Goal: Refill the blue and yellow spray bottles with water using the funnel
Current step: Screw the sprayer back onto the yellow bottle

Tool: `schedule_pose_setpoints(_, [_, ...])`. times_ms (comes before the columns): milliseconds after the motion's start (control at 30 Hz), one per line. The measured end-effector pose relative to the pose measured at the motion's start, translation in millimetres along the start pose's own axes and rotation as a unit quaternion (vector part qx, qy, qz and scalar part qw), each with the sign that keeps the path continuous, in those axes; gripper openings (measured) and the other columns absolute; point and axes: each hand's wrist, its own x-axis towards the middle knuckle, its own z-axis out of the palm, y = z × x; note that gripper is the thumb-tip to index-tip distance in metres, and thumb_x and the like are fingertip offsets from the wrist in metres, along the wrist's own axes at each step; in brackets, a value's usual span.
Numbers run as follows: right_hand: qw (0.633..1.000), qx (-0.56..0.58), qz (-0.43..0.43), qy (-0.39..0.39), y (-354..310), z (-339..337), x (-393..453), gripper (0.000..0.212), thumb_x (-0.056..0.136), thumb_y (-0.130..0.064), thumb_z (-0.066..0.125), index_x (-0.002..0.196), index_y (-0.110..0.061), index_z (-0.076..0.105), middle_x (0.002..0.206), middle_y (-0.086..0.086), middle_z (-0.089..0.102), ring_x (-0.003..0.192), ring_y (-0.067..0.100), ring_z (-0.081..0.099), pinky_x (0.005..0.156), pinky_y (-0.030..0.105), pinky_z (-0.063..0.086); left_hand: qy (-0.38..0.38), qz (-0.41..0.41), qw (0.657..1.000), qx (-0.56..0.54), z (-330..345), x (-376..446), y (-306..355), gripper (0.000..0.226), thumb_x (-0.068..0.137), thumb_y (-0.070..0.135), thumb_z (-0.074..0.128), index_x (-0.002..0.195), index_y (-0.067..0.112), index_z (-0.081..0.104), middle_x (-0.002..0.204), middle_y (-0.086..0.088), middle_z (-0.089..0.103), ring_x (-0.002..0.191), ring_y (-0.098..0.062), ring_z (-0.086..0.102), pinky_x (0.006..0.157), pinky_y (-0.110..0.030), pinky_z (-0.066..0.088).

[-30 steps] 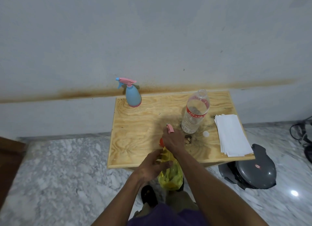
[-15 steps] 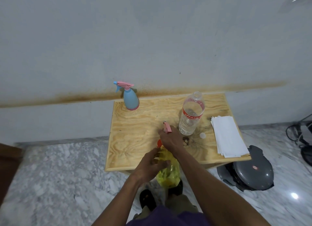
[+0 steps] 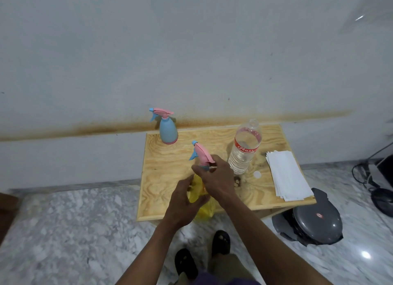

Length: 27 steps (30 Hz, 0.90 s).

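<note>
My left hand grips the yellow spray bottle by its body, over the front edge of the wooden table. My right hand holds the pink spray head with its blue nozzle at the bottle's neck. The blue spray bottle with its own pink head stands at the table's back left. An uncapped clear water bottle stands right of my hands, and its white cap lies beside it. The funnel is hidden by my hands if it is here.
A stack of white paper sheets lies on the table's right side. A dark grey round lidded object sits on the marble floor at the right, with cables beyond it. My feet in black sandals are below the table edge.
My right hand has lifted the pink spray head up from the yellow bottle's neck, so more of it shows. The view has shifted slightly.
</note>
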Motion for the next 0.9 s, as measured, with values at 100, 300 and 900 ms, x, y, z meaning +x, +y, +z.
schedule_pose_setpoints(100, [1.000, -0.002, -0.022, 0.000, -7, 5, -3, 0.040, 0.077, -0.035, 0.079, 0.112, -0.021, 0.067, 0.094, -0.004, 0.070, 0.083, 0.013, 0.065, 0.069, 0.024, 0.048, 0.030, 0.015, 0.999, 0.016, -2, 3, -4, 0.080, 0.076, 0.038, 0.086, 0.143, 0.015, 0.048, 0.123, 0.006, 0.055, 0.105, -0.004, 0.054, 0.083, -0.010, 0.043])
schedule_pose_setpoints(300, [0.997, 0.024, -0.079, 0.011, -21, 2, 25, 0.037, 0.078, -0.023, 0.082, 0.108, -0.020, 0.062, 0.093, -0.009, 0.068, 0.082, 0.007, 0.063, 0.069, 0.024, 0.049, 0.029, 0.006, 0.999, -0.024, -15, 38, -3, 0.076, 0.077, 0.031, 0.087, 0.142, 0.024, 0.048, 0.131, 0.010, 0.057, 0.117, 0.000, 0.056, 0.090, -0.028, 0.055])
schedule_pose_setpoints(900, [0.989, 0.096, -0.036, 0.106, -3, 40, 201, 0.036, 0.079, -0.015, 0.077, 0.110, -0.027, 0.061, 0.097, -0.015, 0.068, 0.095, 0.001, 0.063, 0.079, 0.017, 0.047, 0.109, 0.019, 0.992, -0.059, 10, 235, 20, 0.050, 0.081, -0.005, 0.075, 0.121, 0.023, 0.061, 0.102, 0.021, 0.066, 0.090, 0.013, 0.064, 0.071, -0.005, 0.047])
